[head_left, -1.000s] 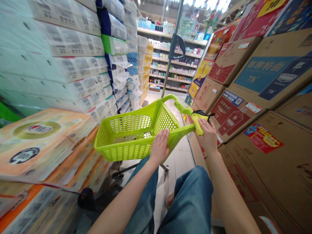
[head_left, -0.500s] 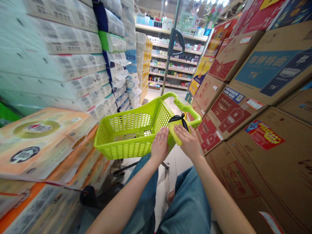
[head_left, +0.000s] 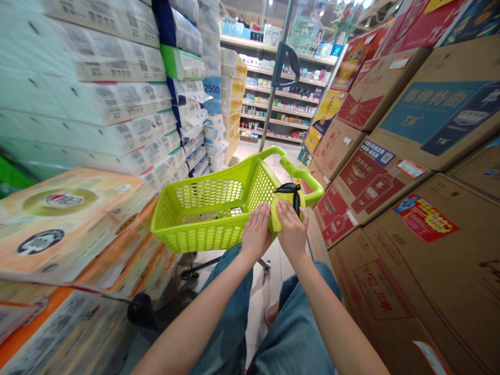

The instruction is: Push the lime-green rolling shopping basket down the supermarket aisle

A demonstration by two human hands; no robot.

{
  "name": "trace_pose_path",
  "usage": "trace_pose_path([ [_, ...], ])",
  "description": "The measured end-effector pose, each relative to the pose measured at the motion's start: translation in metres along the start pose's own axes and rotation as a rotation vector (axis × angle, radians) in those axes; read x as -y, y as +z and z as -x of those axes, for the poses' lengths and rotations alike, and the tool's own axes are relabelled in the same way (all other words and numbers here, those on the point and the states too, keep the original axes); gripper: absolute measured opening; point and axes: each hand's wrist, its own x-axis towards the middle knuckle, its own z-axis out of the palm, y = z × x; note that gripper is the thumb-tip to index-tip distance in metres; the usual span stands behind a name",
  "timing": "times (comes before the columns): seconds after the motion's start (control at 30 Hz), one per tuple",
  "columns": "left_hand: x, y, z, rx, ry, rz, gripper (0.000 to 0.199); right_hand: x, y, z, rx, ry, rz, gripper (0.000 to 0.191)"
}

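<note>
A lime-green shopping cart with a perforated basket stands before me, its handle to the right. My left hand lies on the near rim of the basket, fingers straight and side by side, with no object seen in it. Just right of it, my right hand holds a yellow cleaning cloth with black edging against the basket's corner below the handle. The fingers bend over the cloth, and its underside is hidden.
Stacked paper packs wall the left side, with an orange-topped carton nearer. Cardboard boxes rise close on the right. A metal pole with a grey-blue holder stands behind the cart. Stocked shelves line the back.
My right hand and the cloth have shifted slightly left, closer to my left hand along the basket's edge. My left hand stays at about the same place on the rim.
</note>
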Motion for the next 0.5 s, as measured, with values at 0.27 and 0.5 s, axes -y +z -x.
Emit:
trace_pose_path([
  [0.27, 0.000, -0.001, 0.000, -0.005, -0.003, 0.024, 0.080, -0.061, -0.031, -0.010, 0.002, -0.070, 0.040, 0.051],
  [0.5, -0.001, 0.000, 0.000, -0.007, -0.014, 0.022, 0.082, -0.095, -0.031, -0.028, -0.160, 0.278, 0.063, 0.048],
])
